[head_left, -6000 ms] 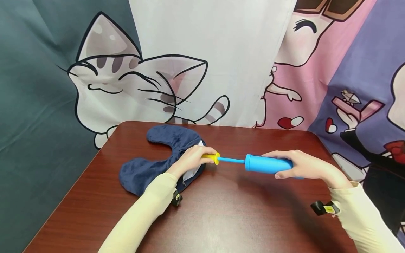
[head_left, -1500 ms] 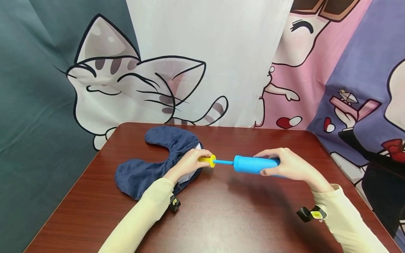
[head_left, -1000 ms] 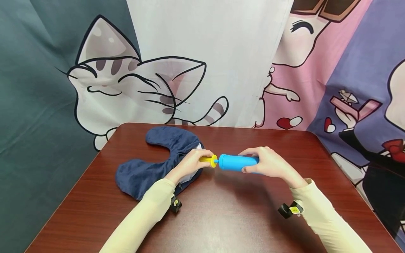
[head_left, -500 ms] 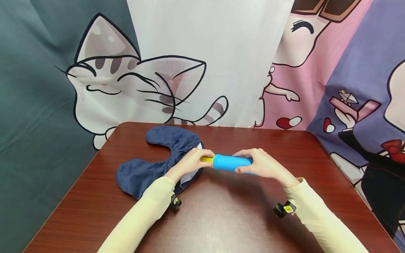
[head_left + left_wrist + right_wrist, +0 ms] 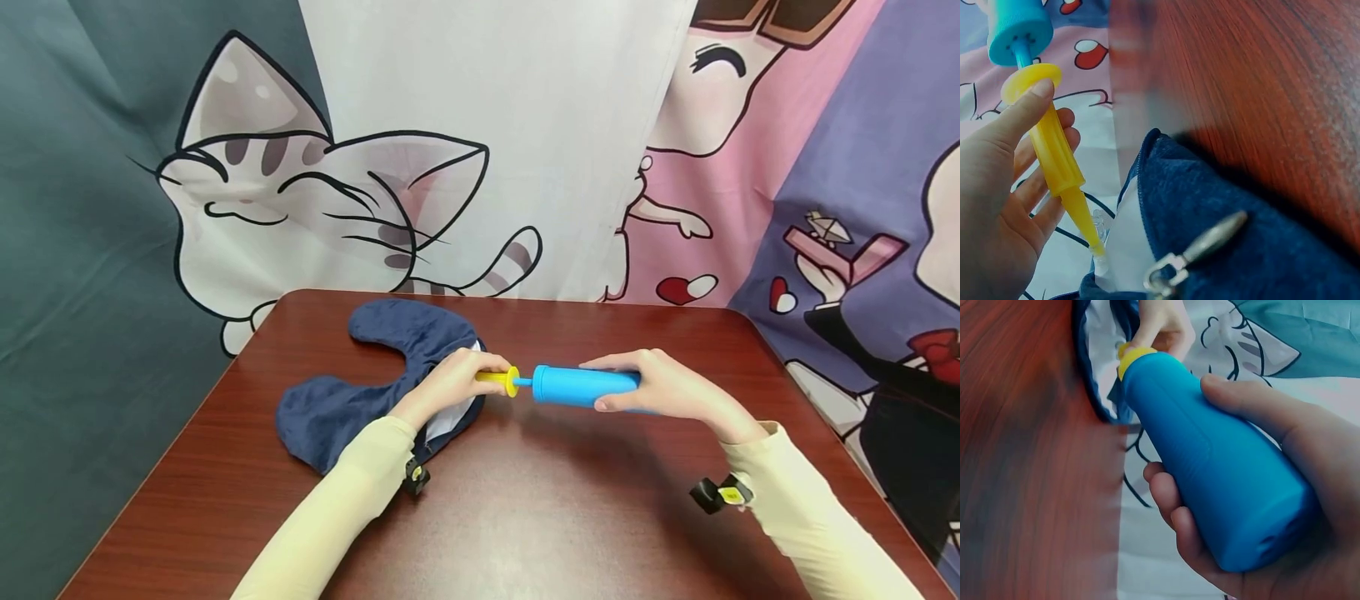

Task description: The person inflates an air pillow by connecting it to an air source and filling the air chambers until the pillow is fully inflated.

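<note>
A hand air pump has a blue barrel (image 5: 573, 386) and a yellow nozzle piece (image 5: 1059, 147), joined by a thin blue rod (image 5: 525, 382) that shows for a short length. My left hand (image 5: 457, 382) pinches the yellow piece with thumb and fingers. In the left wrist view its tapered tip meets a clear valve (image 5: 1100, 259) on the white liner (image 5: 1127, 234) of a navy U-shaped neck pillow (image 5: 405, 329). My right hand (image 5: 660, 387) wraps round the blue barrel, held above the table. The liner shows through the pillow cover's unzipped edge.
The brown wooden table (image 5: 525, 517) carries the pillow at its back left. A metal zipper pull (image 5: 1213, 240) hangs from the cover near the left hand. Behind the table hangs a cartoon-printed curtain (image 5: 510, 125).
My right hand pushed the barrel left against the yellow piece by half a second ago. It has since drawn back right, baring some rod. The left hand and pillow stay nearly still.
</note>
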Tool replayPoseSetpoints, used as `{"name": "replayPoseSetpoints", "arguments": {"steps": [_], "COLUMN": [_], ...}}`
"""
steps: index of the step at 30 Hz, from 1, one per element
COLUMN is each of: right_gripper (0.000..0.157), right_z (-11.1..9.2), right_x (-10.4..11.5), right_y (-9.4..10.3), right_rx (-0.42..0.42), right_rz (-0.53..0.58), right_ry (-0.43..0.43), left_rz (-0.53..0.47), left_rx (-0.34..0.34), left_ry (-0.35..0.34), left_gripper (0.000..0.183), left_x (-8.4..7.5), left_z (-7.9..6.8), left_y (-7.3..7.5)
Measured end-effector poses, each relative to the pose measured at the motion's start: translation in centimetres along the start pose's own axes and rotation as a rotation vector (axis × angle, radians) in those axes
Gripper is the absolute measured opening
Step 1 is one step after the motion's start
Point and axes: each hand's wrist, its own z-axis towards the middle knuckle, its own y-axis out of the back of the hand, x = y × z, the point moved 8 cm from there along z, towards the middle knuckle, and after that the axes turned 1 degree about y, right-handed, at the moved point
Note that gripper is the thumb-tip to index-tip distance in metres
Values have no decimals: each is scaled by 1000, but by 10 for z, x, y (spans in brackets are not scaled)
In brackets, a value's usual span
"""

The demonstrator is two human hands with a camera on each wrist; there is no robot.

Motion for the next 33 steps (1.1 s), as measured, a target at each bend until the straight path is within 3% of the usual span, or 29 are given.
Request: {"name": "replayPoseSetpoints", "arguments": {"steps": [19,33], "right_gripper": [57,55], "right_z": [-44,-71], "right_x": [-8,-16], "right_y": [39,64], "right_rx": [-37,-34], "right_rz": [-134,-136], "right_ry": [46,3], "left_rz": [25,-4], "left_rx": [0,-12], "left_ry": [-4,-33], "left_gripper": [32,28], "left_x": [4,4], "left_z": [-6,-7], "left_y": [3,4]}}
